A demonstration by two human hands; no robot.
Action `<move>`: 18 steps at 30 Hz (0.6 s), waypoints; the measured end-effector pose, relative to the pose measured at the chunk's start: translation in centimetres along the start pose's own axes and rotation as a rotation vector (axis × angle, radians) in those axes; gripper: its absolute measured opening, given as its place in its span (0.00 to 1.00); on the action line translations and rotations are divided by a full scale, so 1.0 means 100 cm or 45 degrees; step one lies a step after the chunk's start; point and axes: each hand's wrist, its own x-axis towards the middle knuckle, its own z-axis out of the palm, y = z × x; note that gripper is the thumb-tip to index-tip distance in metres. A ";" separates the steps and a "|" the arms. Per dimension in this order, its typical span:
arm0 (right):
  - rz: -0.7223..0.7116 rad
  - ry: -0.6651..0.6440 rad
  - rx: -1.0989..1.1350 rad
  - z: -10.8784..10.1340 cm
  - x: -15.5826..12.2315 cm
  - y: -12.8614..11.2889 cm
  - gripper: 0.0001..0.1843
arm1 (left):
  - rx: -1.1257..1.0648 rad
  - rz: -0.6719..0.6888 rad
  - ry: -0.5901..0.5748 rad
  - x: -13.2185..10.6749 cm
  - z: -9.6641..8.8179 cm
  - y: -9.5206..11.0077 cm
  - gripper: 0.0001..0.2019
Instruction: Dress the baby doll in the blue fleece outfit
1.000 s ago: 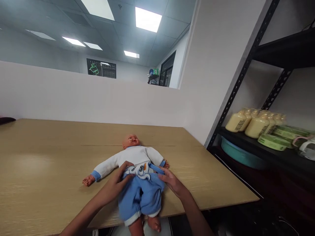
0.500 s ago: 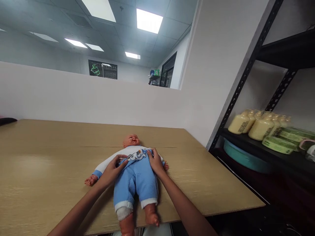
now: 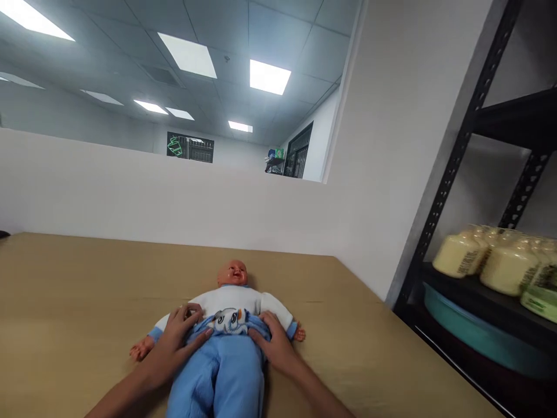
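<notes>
A baby doll (image 3: 235,273) lies on its back on the wooden table, its head towards the wall. It wears a white top (image 3: 232,299) with blue cuffs and blue overalls (image 3: 239,366) with an embroidered animal face. The bib is folded and bunched at the waist. My left hand (image 3: 176,337) grips the bunched cloth at the left of the waist, fingers curled. At the right side, my right hand (image 3: 276,342) pinches the same cloth between thumb and fingers. The doll's feet are outside the view.
The wooden table (image 3: 348,348) runs up to a white half wall (image 3: 174,203). On the right stands a black metal shelf (image 3: 439,197) with several cream bottles (image 3: 456,255), a green tub (image 3: 542,299) and a teal basin (image 3: 474,331).
The view has tilted up, so the doll sits lower in it and its feet are out of sight. Both hands have drawn the overalls' bib down from the chest to the waist.
</notes>
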 end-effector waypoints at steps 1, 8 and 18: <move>0.006 0.059 0.001 0.002 0.002 0.004 0.25 | -0.037 -0.024 0.000 0.006 0.001 -0.002 0.22; 0.258 0.249 0.212 0.024 0.030 0.028 0.28 | -0.541 -0.406 0.010 0.045 0.023 -0.017 0.32; 0.308 -0.321 0.377 -0.043 -0.002 0.012 0.23 | -0.532 -0.342 -0.355 0.011 -0.027 -0.029 0.21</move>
